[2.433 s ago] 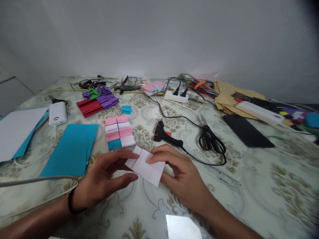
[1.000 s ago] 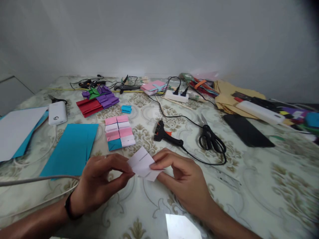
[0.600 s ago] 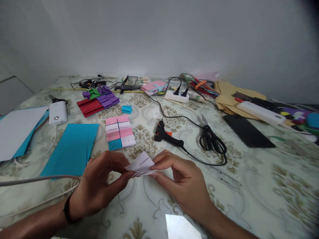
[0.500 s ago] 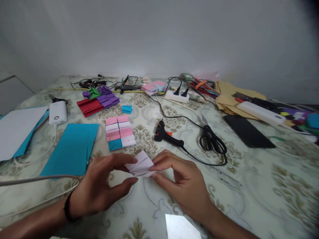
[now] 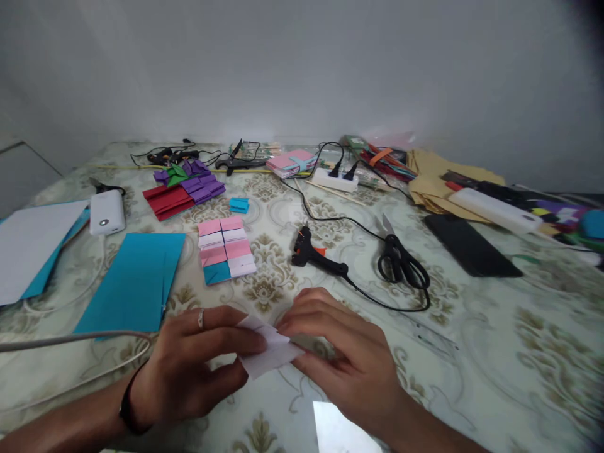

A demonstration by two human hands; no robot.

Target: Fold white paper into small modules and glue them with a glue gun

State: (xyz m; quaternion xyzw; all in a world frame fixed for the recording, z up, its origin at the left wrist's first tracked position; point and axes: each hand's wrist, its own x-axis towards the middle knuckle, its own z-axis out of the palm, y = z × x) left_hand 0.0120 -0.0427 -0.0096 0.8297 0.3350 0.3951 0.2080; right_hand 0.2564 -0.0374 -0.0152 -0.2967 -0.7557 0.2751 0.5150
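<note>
A small folded white paper [image 5: 270, 357] is held between my two hands, above the patterned tablecloth. My left hand [image 5: 201, 358], with a ring and a dark wristband, grips its left side between the fingers. Thumb and fingers of my right hand [image 5: 346, 352] pinch the paper's right edge. Just beyond the hands lie folded pink, white and blue paper pieces [image 5: 226, 248] arranged in two columns. A black glue gun [image 5: 318, 255] rests on its side past my right hand. Below that hand a white sheet of paper [image 5: 342, 431] shows at the bottom edge.
Blue paper [image 5: 132, 280] and a white power bank [image 5: 107, 212] lie left. Black scissors [image 5: 401, 261], a clear ruler [image 5: 431, 340] and a black phone [image 5: 472, 245] are right. Behind are red folded paper [image 5: 167, 200], a small blue paper roll [image 5: 239, 204] and a power strip [image 5: 335, 180].
The folded white paper has been opened out and tipped downward. My left fingers have moved over its face, and my right hand still pinches the right edge.
</note>
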